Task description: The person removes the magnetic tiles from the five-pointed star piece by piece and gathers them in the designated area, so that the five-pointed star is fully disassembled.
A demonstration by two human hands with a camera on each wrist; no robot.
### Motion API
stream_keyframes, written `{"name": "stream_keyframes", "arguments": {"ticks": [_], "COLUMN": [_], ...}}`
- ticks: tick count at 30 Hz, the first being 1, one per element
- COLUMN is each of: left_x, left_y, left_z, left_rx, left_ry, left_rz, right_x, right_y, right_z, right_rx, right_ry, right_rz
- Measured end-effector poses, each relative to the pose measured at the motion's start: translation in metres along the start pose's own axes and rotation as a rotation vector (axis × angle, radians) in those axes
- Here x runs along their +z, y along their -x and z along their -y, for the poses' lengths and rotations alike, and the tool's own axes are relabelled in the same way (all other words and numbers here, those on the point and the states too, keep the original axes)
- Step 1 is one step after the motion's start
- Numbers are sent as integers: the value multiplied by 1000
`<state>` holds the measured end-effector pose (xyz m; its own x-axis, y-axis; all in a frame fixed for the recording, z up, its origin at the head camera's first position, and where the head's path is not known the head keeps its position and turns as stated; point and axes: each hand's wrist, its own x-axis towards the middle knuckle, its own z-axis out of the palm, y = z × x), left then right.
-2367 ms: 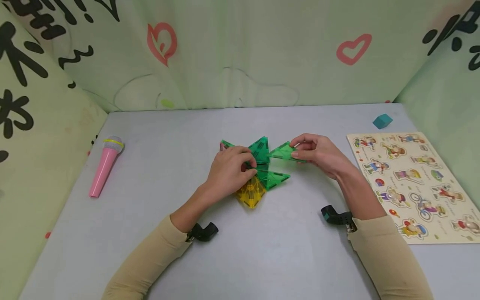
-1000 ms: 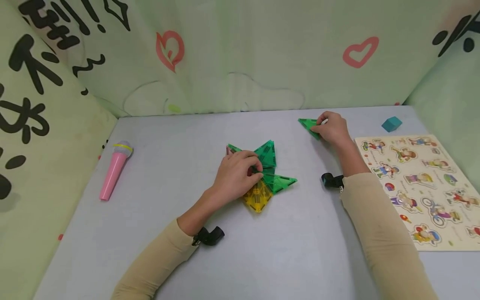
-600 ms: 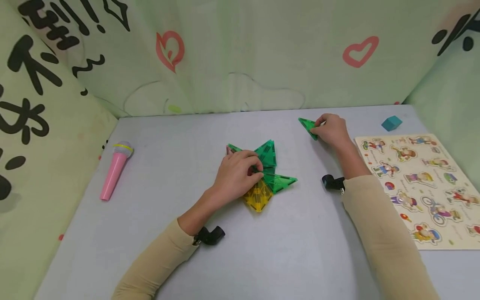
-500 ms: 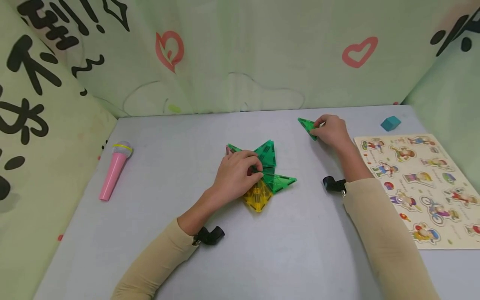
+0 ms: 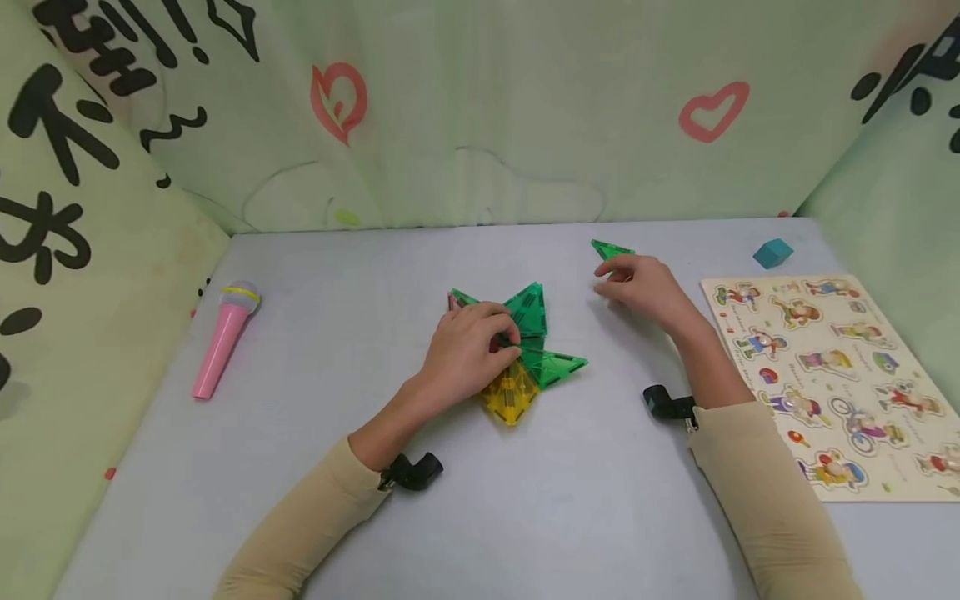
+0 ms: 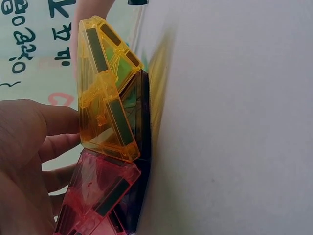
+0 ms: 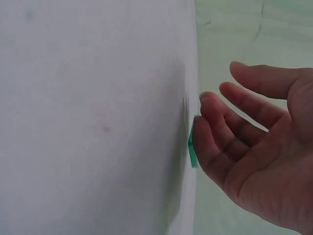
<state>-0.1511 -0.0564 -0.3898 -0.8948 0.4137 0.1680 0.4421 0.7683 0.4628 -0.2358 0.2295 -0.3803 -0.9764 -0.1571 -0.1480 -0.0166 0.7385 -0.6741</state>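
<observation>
My left hand [image 5: 470,350] grips the top of a small construction of translucent magnetic tiles. Its yellow tiles [image 5: 510,396] face the front, and green triangular tiles [image 5: 553,367] stick out to the right and back. In the left wrist view, red tiles [image 6: 98,188] adjoin the yellow ones, with fingers [image 6: 61,119] behind them. Part of the construction is hidden under the hand. My right hand [image 5: 645,287] is just in front of a loose green triangular tile [image 5: 611,249] near the table's back edge. Nothing is between its thumb and fingers, which are parted and slightly bent.
A pink toy microphone [image 5: 221,346] lies at the left of the table [image 5: 525,525]. At the right lies a board with cartoon figures [image 5: 832,387], and a teal block [image 5: 773,252] sits behind it. Printed fabric walls [image 5: 420,108] enclose the back and sides.
My right hand carried the green triangular tile from beside the construction to the back of the table, let go and drew back slightly toward me. My left hand has kept its hold.
</observation>
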Motion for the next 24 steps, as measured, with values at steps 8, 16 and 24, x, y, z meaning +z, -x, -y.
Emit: {"name": "stream_keyframes", "arguments": {"ticks": [8,16,24], "left_x": [0,-1,1], "left_y": [0,1,1], "left_z": [1,2,2], "left_rx": [-2,-3,0], "left_ry": [2,12,20], "left_rz": [5,-2,-5], "right_x": [1,4,15], "right_y": [18,30,36], "right_z": [13,27,31], "right_rx": [-77,-173,-215], "right_ry": [-46,-77,-114], "right_rz": [152,324,535]}}
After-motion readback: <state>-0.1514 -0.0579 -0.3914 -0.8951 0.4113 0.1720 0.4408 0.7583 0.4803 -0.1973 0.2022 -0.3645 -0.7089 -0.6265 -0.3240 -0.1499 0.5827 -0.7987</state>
